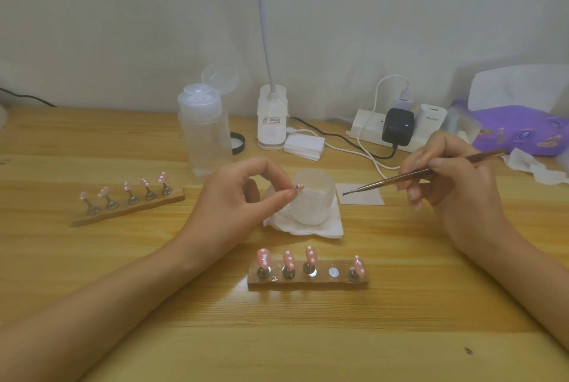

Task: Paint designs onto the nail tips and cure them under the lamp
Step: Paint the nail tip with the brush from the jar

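Wooden table (431,304) by a pale wall, white cup (312,203) at centre. In front of cup: stand (308,280) with four pink dotted tips. Just left of cup: left hand (243,196), thumb and forefinger pinching a tip (299,187) at the rim. Right of cup: right hand (455,184) gripping a brush (385,183), point over a card (369,198). Far left of cup: second stand (129,206), five tips. Behind cup: bottle (204,132), lamp (272,122).

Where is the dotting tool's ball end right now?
Head view, right of centre: held by the right hand, the dotting tool ends at the left edge of the small paper square, just right of the frosted jar.
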The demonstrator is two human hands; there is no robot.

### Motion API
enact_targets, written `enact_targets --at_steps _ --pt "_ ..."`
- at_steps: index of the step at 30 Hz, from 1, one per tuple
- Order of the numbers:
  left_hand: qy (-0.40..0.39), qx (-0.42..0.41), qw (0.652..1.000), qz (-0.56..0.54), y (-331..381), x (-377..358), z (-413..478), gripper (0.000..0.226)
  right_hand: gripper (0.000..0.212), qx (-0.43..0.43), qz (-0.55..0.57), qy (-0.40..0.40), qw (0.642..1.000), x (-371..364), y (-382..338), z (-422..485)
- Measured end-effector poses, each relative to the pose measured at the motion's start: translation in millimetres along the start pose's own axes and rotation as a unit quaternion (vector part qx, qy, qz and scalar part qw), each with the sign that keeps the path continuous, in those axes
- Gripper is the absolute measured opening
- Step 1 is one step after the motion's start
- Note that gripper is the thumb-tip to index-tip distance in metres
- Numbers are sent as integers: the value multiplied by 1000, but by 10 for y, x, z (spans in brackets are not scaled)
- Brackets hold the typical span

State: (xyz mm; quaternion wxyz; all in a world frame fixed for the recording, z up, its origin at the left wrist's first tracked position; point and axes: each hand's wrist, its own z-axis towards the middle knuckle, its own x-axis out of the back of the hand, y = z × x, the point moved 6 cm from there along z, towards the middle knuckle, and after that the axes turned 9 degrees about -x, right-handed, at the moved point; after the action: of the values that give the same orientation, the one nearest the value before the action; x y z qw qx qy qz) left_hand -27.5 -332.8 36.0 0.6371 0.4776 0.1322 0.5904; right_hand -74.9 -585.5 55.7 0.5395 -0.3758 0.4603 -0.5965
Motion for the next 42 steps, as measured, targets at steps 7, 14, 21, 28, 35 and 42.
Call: enact_targets --at_steps 7,14,21,28,35,42 --pt "68 -46 997 12 155 112 -11 5 34 -70 90 20 993 43 139 30" --pt "23 -91 995 28 582 93 -29 4 29 -75 113 24 990 68 166 34" --pt "-173 -151 955 189 808 -418 -249 6 22 -71 112 38 991 96 168 19" --pt "-154 -131 942 267 716 -458 -291 5 13 -80 108 47 990 93 189 39" --pt "-164 -39 949 266 585 -444 -275 13 12 -77 101 48 991 100 197 54" --pt "-170 -57 934 309 642 -471 -255 22 12 -70 99 48 991 111 208 65"
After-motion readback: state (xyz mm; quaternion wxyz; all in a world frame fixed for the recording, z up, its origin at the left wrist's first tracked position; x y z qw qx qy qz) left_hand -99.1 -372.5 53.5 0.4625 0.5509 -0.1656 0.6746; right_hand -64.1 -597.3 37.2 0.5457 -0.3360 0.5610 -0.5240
